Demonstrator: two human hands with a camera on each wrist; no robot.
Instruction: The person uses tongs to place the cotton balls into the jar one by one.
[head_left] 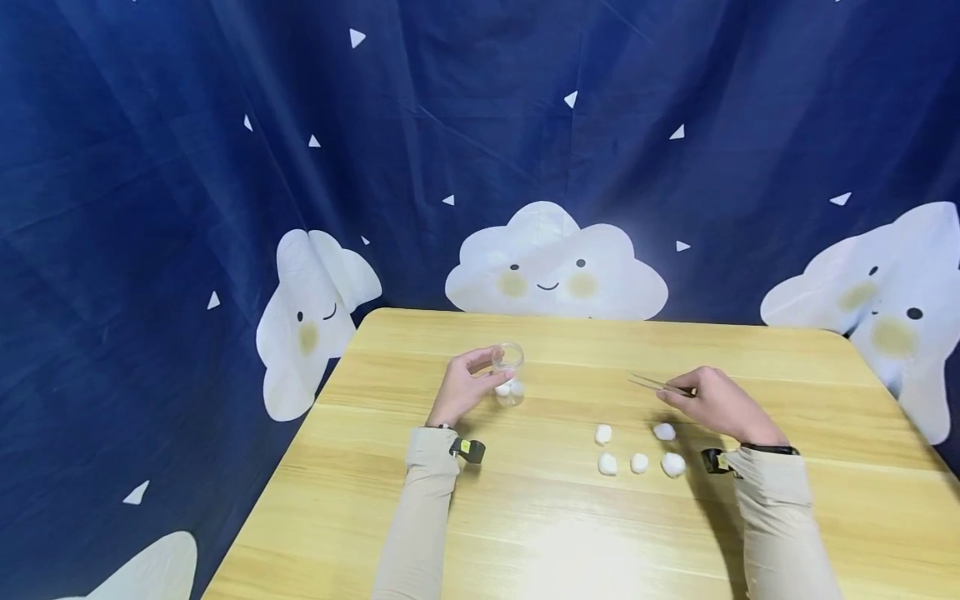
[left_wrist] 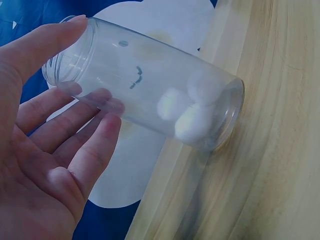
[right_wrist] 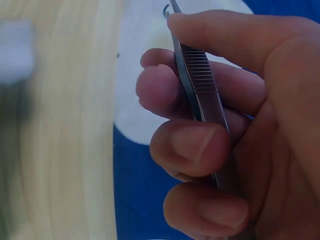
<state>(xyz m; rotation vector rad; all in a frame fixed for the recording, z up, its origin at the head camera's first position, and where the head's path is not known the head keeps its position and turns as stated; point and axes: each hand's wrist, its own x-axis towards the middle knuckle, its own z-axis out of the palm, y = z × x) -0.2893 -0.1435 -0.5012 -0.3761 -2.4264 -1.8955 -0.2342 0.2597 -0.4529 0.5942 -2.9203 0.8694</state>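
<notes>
A clear plastic jar [head_left: 509, 360] without a lid stands upright on the table, left of centre. My left hand [head_left: 467, 386] holds it from the left, the thumb near the rim and the fingertips on its wall. White cotton balls [left_wrist: 194, 121] lie at the bottom of the jar in the left wrist view. To the right, my right hand [head_left: 718, 405] grips metal tweezers [right_wrist: 200, 82] with a ribbed grip. Their tips point left towards the jar, above the table, and hold nothing visible. Several loose cotton balls [head_left: 639, 463] lie on the table below and left of the right hand.
The light wooden table [head_left: 360, 500] has its far edge against a dark blue curtain [head_left: 480, 125] printed with white clouds and triangles. Bright glare falls on the table's near middle. One blurred white cotton ball [right_wrist: 15, 52] shows at the left of the right wrist view.
</notes>
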